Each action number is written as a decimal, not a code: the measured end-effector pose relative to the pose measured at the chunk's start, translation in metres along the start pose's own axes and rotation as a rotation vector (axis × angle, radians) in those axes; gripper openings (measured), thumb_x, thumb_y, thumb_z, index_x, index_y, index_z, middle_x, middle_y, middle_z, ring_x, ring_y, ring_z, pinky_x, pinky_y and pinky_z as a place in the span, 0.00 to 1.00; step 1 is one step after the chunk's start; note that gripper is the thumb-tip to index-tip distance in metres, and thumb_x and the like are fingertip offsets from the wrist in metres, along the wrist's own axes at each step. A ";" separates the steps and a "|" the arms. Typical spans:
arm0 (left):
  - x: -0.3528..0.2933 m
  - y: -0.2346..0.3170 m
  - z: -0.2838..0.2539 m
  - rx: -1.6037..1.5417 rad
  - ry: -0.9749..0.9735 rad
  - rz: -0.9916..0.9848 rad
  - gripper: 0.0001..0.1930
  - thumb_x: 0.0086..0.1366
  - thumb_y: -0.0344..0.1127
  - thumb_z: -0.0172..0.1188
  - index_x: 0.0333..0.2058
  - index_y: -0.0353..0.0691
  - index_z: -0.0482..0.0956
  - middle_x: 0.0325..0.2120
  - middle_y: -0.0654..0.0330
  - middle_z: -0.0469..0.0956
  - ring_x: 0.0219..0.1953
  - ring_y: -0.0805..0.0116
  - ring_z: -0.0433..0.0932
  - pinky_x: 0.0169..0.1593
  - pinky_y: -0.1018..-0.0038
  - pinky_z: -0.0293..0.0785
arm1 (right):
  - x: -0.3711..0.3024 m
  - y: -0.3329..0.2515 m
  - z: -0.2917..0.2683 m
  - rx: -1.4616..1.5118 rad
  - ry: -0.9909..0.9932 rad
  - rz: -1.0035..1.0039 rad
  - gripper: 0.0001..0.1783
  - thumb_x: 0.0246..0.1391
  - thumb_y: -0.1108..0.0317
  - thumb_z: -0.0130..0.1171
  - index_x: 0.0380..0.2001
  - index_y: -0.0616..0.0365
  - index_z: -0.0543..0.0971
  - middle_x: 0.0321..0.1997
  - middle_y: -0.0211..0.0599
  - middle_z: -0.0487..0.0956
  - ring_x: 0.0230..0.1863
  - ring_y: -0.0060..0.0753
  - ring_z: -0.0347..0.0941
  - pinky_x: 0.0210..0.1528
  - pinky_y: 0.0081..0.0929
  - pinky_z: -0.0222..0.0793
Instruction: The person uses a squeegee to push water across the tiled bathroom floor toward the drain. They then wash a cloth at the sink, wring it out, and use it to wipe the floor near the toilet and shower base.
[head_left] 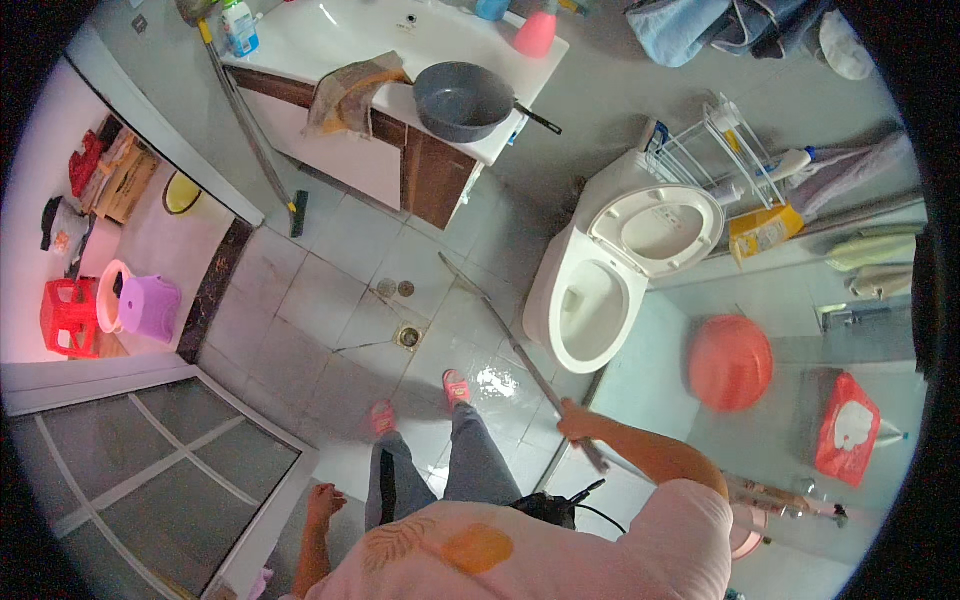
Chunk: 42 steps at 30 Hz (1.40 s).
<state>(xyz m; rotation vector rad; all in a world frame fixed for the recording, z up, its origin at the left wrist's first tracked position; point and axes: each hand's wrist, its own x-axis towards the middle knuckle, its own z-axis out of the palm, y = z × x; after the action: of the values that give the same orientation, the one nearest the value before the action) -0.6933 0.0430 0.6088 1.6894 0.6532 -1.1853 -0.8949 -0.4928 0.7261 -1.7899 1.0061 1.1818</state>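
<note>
My right hand [577, 422] is closed around a long grey-brown pole [512, 338], near its upper end. The pole slants down across the tiled floor, its far end lying left of the white toilet [594, 312]. What kind of head it has, if any, I cannot make out. My left hand [325, 502] hangs beside my left thigh, fingers loosely curled but apart, with nothing in it. Below me, my feet in pink slippers [456, 387] stand on wet tiles, near a square floor drain [408, 337].
A dark pan [463, 101] and a brown cloth [352, 95] rest on the sink edge. A long-handled brush [270, 165] leans at the vanity's left. The toilet lid [660, 228] is raised. A glazed door [150, 470] stands at lower left; a red basin [731, 362] sits right.
</note>
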 end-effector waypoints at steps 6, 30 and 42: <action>0.012 0.014 -0.086 -0.122 0.076 -0.026 0.12 0.53 0.37 0.49 0.34 0.38 0.64 0.22 0.56 0.70 0.21 0.65 0.73 0.21 0.74 0.70 | -0.026 -0.070 0.020 0.529 0.298 0.020 0.24 0.37 0.74 0.47 0.41 0.65 0.56 0.13 0.42 0.67 0.10 0.34 0.66 0.08 0.30 0.59; 0.049 0.008 -0.122 -0.289 -0.079 -0.059 0.10 0.53 0.35 0.49 0.34 0.40 0.64 0.21 0.58 0.69 0.21 0.65 0.71 0.26 0.70 0.70 | 0.058 -0.092 0.162 0.618 -0.180 -0.375 0.09 0.20 0.65 0.56 0.07 0.56 0.68 0.13 0.40 0.68 0.18 0.42 0.66 0.19 0.33 0.60; 0.067 0.035 -0.103 -0.170 -0.195 0.063 0.10 0.54 0.36 0.49 0.34 0.41 0.64 0.22 0.59 0.70 0.22 0.67 0.71 0.27 0.73 0.70 | -0.166 -0.048 0.122 1.171 -0.005 0.248 0.11 0.42 0.71 0.48 0.12 0.62 0.63 0.06 0.38 0.64 0.06 0.32 0.62 0.07 0.30 0.54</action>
<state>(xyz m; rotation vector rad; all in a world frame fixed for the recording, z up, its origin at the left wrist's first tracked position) -0.5956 0.1159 0.5708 1.4221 0.5597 -1.1977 -0.9386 -0.3310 0.8548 -0.7363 1.5043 0.4796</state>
